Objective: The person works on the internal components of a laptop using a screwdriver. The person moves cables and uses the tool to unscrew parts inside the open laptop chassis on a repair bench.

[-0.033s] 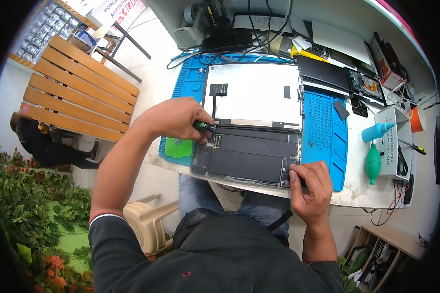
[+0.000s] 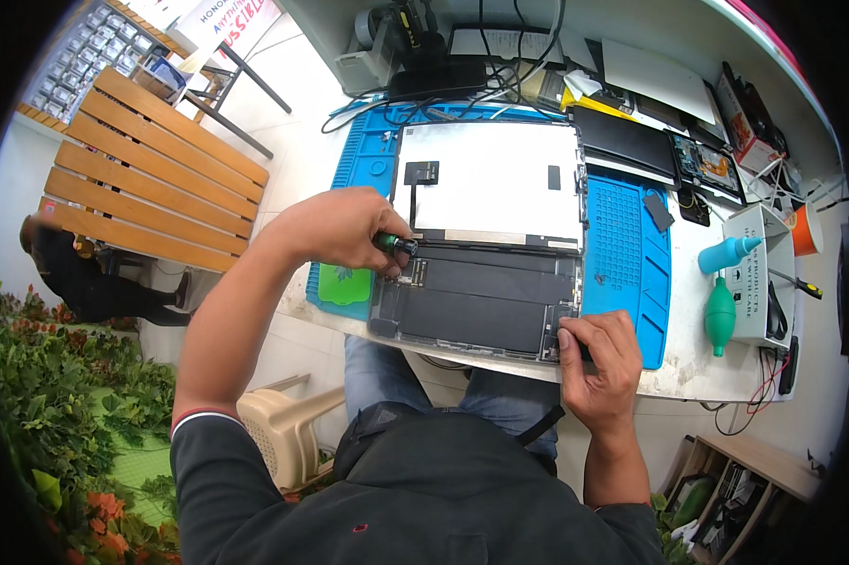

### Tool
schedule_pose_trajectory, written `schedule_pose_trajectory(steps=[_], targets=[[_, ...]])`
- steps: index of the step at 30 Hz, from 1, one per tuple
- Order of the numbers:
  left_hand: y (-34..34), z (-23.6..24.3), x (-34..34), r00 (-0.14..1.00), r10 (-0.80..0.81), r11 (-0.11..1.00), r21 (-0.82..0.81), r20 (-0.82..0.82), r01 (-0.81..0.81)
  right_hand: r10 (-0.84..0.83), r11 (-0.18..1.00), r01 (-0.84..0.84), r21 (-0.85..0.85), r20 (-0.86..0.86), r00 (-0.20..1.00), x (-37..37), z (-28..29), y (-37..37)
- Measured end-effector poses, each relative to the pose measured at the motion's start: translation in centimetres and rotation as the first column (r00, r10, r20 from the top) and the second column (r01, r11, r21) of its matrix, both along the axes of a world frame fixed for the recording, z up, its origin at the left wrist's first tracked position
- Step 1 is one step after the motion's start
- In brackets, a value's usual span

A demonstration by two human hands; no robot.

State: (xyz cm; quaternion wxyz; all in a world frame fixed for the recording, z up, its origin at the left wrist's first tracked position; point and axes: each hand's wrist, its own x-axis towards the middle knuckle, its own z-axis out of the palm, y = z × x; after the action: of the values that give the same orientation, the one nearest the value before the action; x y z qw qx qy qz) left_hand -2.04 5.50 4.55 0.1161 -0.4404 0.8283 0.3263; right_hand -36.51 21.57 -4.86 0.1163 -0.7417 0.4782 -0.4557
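An opened tablet lies on the blue work mat [image 2: 627,273]. Its dark housing [image 2: 476,318], with black battery packs, is nearest me. Beyond it lies the lifted screen panel [image 2: 490,179], white back up, a thin black flex cable at its left. My left hand [image 2: 354,229] is closed around what looks like a short green-and-black screwdriver [image 2: 396,245], over the housing's upper left by the connectors. Its tip is hidden. My right hand [image 2: 598,358] pinches the housing's lower right corner between thumb and fingers. A green pad [image 2: 344,284] sits left of the housing.
On the right stand a green air blower [image 2: 720,318], a light blue squeeze bottle [image 2: 728,254], a white box [image 2: 759,282] and an orange cup [image 2: 805,229]. Another opened device [image 2: 707,165] lies at the back right, near tangled black cables [image 2: 509,80]. A person [image 2: 85,273] is far left.
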Motion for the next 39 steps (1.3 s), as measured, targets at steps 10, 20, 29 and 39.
schedule_pose_trajectory(steps=[10,20,29,39], targets=[[0.4,0.3,-0.4,0.999,0.034,0.999,-0.044,0.039,-0.032,0.002,1.0,-0.002,0.003,0.0,1.0,0.0,0.0,0.0],[3.5,-1.0,-0.2,0.95,0.311,0.945,-0.095,-0.028,-0.312,-0.004,1.0,0.004,0.005,-0.007,1.0,0.1,-0.1,0.0],[1.2,-0.9,0.3,0.956,0.29,0.954,0.089,-0.048,-0.285,-0.012,1.0,0.012,0.016,-0.013,1.0,0.2,-0.1,-0.1],[0.5,-1.2,0.6,0.974,0.221,0.97,0.119,-0.057,-0.213,-0.014,0.999,0.015,0.031,-0.03,0.999,0.4,0.0,-0.1]])
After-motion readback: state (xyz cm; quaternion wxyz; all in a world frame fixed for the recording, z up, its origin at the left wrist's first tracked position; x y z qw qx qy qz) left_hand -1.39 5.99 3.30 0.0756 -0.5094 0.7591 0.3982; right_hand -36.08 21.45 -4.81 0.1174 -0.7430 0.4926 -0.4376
